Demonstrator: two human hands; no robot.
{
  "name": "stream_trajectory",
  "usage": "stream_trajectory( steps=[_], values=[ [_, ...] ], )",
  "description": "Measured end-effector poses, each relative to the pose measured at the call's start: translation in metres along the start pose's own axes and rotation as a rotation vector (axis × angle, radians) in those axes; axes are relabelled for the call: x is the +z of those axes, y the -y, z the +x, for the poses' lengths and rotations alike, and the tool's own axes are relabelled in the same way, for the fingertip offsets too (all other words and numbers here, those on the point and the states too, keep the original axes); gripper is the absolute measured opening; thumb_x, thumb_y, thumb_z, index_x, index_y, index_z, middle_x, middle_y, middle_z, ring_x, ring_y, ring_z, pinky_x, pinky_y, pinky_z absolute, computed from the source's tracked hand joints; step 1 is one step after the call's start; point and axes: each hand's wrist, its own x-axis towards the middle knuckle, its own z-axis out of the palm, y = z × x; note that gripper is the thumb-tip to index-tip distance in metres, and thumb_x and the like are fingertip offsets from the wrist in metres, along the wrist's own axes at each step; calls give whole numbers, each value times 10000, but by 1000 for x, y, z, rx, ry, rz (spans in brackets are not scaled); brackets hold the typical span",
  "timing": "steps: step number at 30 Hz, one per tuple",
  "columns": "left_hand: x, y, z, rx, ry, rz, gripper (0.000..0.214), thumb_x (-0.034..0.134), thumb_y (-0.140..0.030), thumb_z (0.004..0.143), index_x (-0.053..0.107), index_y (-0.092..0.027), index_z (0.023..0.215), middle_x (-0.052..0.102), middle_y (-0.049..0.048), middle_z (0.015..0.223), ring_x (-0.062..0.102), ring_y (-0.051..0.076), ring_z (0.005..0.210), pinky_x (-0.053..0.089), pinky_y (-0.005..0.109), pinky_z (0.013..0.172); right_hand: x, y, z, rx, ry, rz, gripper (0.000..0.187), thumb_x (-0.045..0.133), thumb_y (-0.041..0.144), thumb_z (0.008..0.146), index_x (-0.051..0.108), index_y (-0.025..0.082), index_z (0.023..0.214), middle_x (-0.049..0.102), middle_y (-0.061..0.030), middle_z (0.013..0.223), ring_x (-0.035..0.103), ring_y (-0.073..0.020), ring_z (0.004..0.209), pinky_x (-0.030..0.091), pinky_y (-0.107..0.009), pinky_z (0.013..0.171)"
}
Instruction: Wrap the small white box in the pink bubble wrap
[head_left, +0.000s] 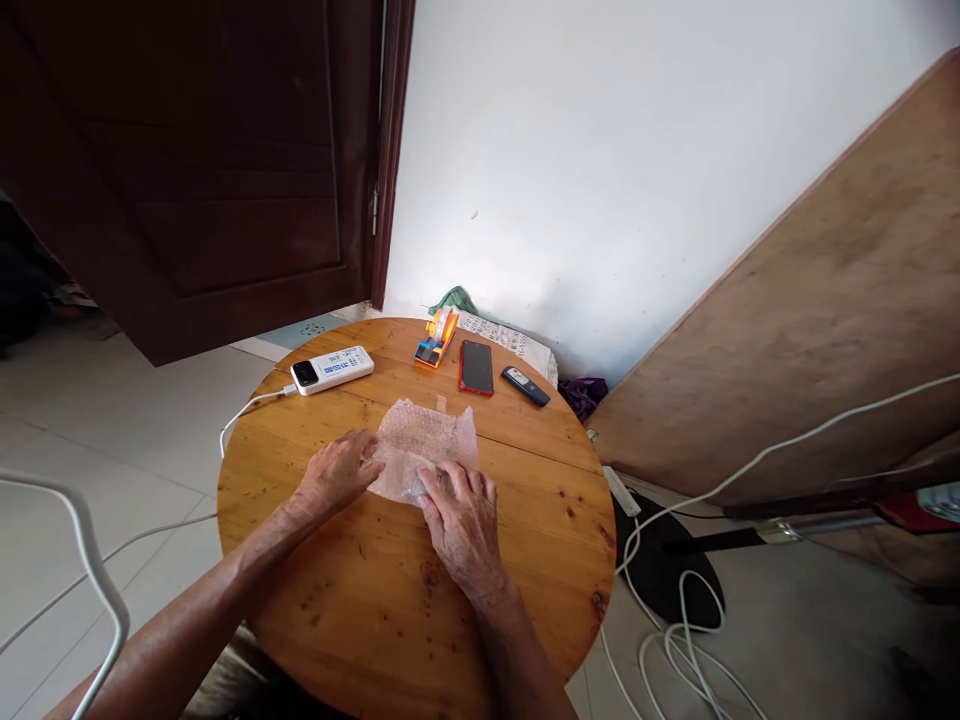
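A sheet of clear bubble wrap (427, 440) lies near the middle of a round wooden table (390, 610). My left hand (337, 475) rests on the table with its fingers curled against the wrap's left edge. My right hand (461, 515) lies on the wrap's near edge, fingers pressed down on a folded part of it. Whether anything sits inside the fold is hidden.
At the table's far side lie a white power bank (332, 369) with a white cable, an orange tape dispenser (436, 338), a red-edged phone (476, 367) and a dark remote (525, 386). A wooden board (825, 300) leans at right; cables (675, 620) trail on the floor.
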Motion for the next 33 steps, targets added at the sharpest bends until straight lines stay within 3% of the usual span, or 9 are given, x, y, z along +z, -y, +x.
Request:
stream_trajectory(
  steps=[6, 13, 19, 23, 28, 33],
  values=[
    [-5, 6, -10, -94, 30, -44, 352, 536, -404, 823, 627, -163, 1061, 700, 56, 802, 656, 219, 759, 429, 285, 674, 2, 2, 0, -15, -24, -7, 317, 518, 229, 936, 598, 264, 1241, 600, -89, 1218, 494, -273, 1093, 337, -441, 929],
    [9, 12, -9, -266, 123, -516, 426, 595, -362, 745, 585, -139, 1108, 558, -49, 542, 547, 133, 444, 365, 218, 441, 7, 2, 0, -29, -27, -1, 338, 503, 206, 934, 584, 262, 1258, 591, -94, 1283, 472, -291, 1190, 368, -443, 916],
    [11, -5, -10, -277, 184, -857, 218, 593, -299, 645, 624, -141, 791, 554, -48, 571, 499, 89, 446, 332, 185, 391, 8, 1, 0, -38, -34, 0, 321, 491, 214, 937, 600, 252, 1237, 571, -95, 1337, 465, -296, 1222, 393, -444, 914],
    [18, -23, -10, -193, 113, -838, 153, 524, -240, 651, 618, -152, 733, 563, -48, 582, 454, 75, 443, 323, 190, 421, 7, 3, 1, -29, -25, 6, 301, 495, 227, 939, 612, 254, 1214, 548, -102, 1365, 450, -307, 1244, 399, -445, 905],
    [28, -48, -13, 60, -39, -529, 142, 519, -199, 669, 651, -161, 706, 449, -67, 517, 403, 84, 507, 314, 205, 507, 12, 0, 0, -15, -51, 60, 319, 498, 215, 932, 593, 241, 1235, 552, -103, 1343, 434, -298, 1275, 391, -446, 967],
    [24, -58, -21, 109, 17, -456, 205, 519, -168, 668, 674, -170, 803, 492, -60, 568, 437, 97, 552, 341, 215, 555, 18, -5, -1, -19, -81, 152, 337, 490, 155, 884, 576, 201, 1206, 587, -111, 1284, 464, -269, 1264, 392, -433, 1003]
  ],
)
